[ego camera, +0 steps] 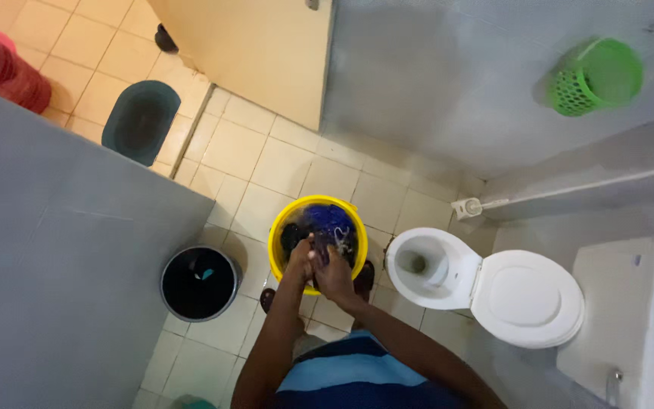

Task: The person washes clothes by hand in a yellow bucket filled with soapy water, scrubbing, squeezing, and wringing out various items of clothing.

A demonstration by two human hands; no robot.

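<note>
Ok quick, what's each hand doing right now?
Left hand: closed on dark cloth over the yellow bucket.
Right hand: closed on the same cloth.

Right of centre, white toilet (448,273) with lid up against cistern (633,318). Black bin (200,283) on pale tiles at left. Up high, green basket (596,76) hanging on grey wall. Top left, past the doorway, teal basin (141,121) and red baskets (1,64).
</note>
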